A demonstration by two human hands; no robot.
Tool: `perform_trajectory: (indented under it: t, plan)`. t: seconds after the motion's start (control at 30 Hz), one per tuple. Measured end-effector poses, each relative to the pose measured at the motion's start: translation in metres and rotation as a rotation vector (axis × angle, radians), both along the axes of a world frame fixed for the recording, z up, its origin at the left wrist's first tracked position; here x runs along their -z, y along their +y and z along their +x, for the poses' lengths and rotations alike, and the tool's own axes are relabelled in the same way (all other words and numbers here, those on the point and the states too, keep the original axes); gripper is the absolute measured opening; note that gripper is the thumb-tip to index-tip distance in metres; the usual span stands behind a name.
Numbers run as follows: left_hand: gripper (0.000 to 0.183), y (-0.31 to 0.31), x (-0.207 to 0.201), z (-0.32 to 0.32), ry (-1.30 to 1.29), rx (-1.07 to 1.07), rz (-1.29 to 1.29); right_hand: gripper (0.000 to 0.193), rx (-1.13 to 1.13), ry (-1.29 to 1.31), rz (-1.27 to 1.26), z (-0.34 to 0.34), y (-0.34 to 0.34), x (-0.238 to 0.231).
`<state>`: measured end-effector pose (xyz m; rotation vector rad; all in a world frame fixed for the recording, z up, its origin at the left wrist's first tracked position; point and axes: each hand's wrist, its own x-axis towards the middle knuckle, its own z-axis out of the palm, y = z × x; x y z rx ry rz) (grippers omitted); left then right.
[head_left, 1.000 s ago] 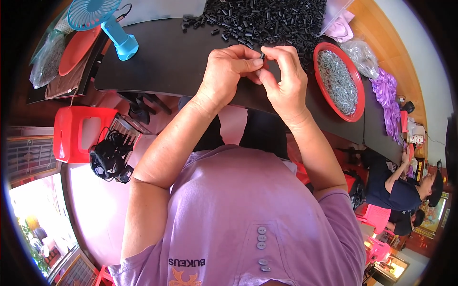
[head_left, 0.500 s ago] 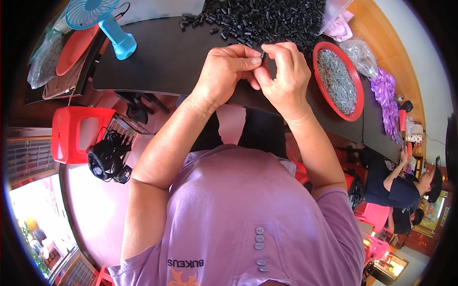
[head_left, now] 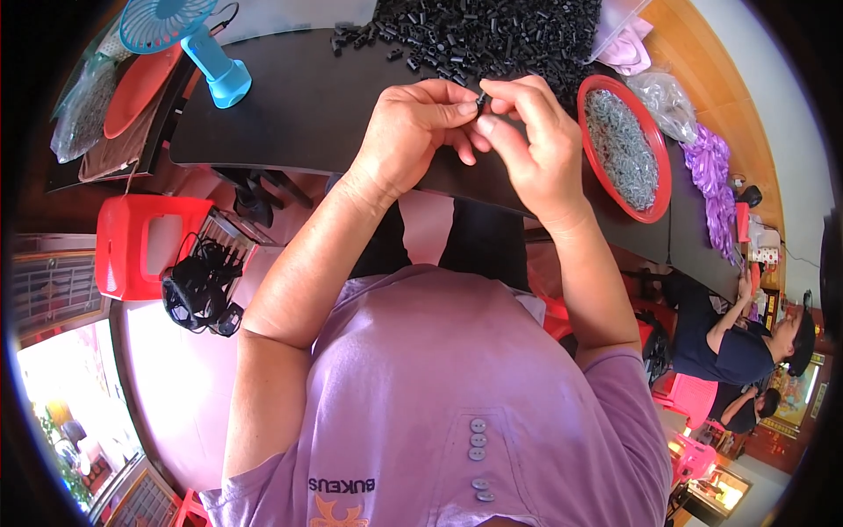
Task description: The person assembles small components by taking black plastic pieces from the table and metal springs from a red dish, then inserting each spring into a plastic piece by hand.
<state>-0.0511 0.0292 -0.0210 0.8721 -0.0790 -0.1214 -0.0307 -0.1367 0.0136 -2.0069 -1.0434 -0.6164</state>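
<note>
Above the near edge of the dark table, my left hand pinches a small black plastic part between thumb and fingers. My right hand meets it from the other side, its index fingertip at the part's upper end and its fingers curled round it. The right thumb tip sits a little below the part. Fingertips cover most of the part, and a tiny pale glint shows at its top. Beyond the hands lies a big heap of black plastic parts. A red tray of small silvery metal pieces stands right of my right hand.
A blue fan stands on the dark table at the left. Clear plastic bags and purple bags lie along the right side. A red stool is below left. A person in dark clothes sits far right.
My right hand has shifted slightly right, and its thumb has spread away from the index finger. My left hand keeps its pinch on the black part almost unmoved.
</note>
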Motion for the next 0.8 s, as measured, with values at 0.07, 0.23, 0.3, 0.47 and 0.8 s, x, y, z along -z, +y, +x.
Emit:
perform_trajectory:
  t: [0.07,0.23,0.3,0.47,0.8]
  plan:
    - [0.016,0.000,-0.001,-0.001,-0.029,0.031,0.110,0.010,-0.015,0.101,0.033,0.001,-0.002,-0.007]
    - [0.016,0.000,-0.002,-0.001,-0.031,0.035,0.132,0.003,0.030,0.193,0.052,0.006,0.002,-0.004]
    - [0.016,0.000,-0.001,-0.001,-0.031,0.035,0.125,0.003,0.109,0.139,0.010,0.004,0.005,-0.003]
    - [0.016,0.000,-0.002,-0.002,-0.032,0.032,0.103,0.004,0.232,-0.130,-0.098,0.002,0.010,0.006]
    - [0.018,0.001,-0.003,0.001,-0.020,0.058,0.091,0.006,0.052,0.159,0.110,0.001,0.005,0.001]
